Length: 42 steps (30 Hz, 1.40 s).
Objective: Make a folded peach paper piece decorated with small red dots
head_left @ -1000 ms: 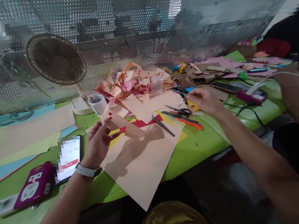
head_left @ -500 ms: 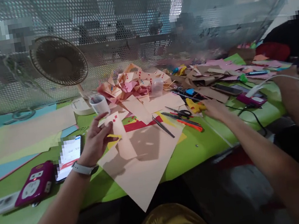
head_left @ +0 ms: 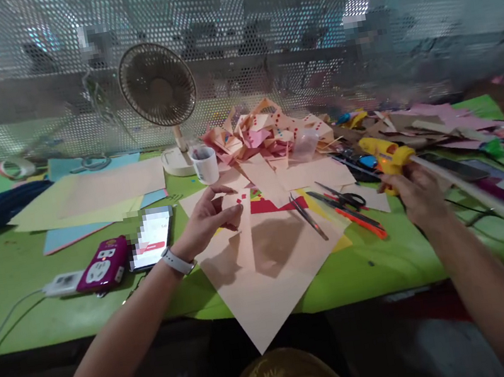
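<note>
My left hand (head_left: 209, 217) pinches a narrow peach paper strip (head_left: 245, 240) with small red squares near its top. Under the strip lies a large peach sheet (head_left: 265, 314), one corner reaching over the table edge. On the right, my right hand (head_left: 417, 191) grips a yellow glue gun (head_left: 378, 152), its nozzle pointing left and away from me; a long pale glue stick (head_left: 465, 177) trails from its back. Between my hands lie tweezers (head_left: 309, 217), black scissors (head_left: 349, 197), an orange utility knife (head_left: 365, 224) and a red paper piece (head_left: 271, 204).
A heap of folded peach papers (head_left: 262, 132) stands behind the sheet. Left of it are a white cup (head_left: 205, 165) and a fan (head_left: 158, 85). A phone (head_left: 152, 239), a purple power strip (head_left: 104, 266) and coloured sheets (head_left: 103, 189) lie on the left.
My right hand has lifted the glue gun off the table and brought it up and nearer. My left hand keeps hold of the paper strip. The camera view has turned right.
</note>
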Tool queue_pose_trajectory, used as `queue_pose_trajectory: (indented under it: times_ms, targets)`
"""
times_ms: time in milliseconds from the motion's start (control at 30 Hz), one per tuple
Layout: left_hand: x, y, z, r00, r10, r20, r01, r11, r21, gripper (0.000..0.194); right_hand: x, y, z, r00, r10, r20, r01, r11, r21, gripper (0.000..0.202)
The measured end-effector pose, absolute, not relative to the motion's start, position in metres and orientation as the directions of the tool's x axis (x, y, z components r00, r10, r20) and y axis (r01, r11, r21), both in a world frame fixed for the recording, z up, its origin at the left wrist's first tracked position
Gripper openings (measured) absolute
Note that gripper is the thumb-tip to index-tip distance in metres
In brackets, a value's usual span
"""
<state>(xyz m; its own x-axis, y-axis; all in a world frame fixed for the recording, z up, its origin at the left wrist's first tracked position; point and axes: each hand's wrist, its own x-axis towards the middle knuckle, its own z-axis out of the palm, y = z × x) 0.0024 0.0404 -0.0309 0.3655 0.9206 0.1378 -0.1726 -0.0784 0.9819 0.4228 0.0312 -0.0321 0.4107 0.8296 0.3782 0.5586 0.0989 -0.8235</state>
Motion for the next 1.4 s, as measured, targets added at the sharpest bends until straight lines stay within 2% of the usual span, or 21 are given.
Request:
queue_pose_trajectory:
  times_ms: [33,100,167,233,367,500,1067,1400]
  targets:
    - [0.003,0.040,-0.031,0.374,0.916,0.148,-0.159,-0.094,0.983,0.040,0.404,0.028,-0.025,0.366,0.871,0.328,0.378,0.183,-0.908,0.022]
    - [0.004,0.040,-0.032,0.386,0.910,0.151,-0.135,-0.106,0.985,0.040,0.366,0.020,-0.011,0.225,0.946,0.233,0.115,0.211,-0.971,0.027]
    - [0.005,0.039,-0.031,0.385,0.913,0.137,-0.119,-0.098,0.988,0.042,0.334,0.013,-0.002,0.101,0.981,0.167,-0.051,0.173,-0.984,0.029]
    - [0.005,0.039,-0.030,0.376,0.918,0.127,-0.114,-0.090,0.989,0.044,0.311,0.009,0.002,-0.043,0.992,0.120,-0.113,0.115,-0.987,0.031]
    - [0.004,0.039,-0.028,0.368,0.921,0.128,-0.106,-0.096,0.990,0.049,0.290,0.015,0.003,-0.304,0.951,0.058,0.025,0.069,-0.997,0.041]
    - [0.004,0.038,-0.030,0.369,0.915,0.161,-0.073,-0.144,0.987,0.048,0.284,0.024,0.004,-0.413,0.911,0.008,0.136,0.070,-0.988,0.045]
    - [0.012,0.026,-0.029,0.455,0.881,0.127,-0.031,-0.127,0.991,0.037,0.293,0.022,-0.006,-0.398,0.916,-0.043,0.228,0.053,-0.972,0.045]
    - [0.011,0.028,-0.031,0.428,0.900,0.082,-0.053,-0.066,0.996,0.035,0.293,0.020,-0.005,-0.398,0.916,-0.050,0.211,0.038,-0.977,0.045]
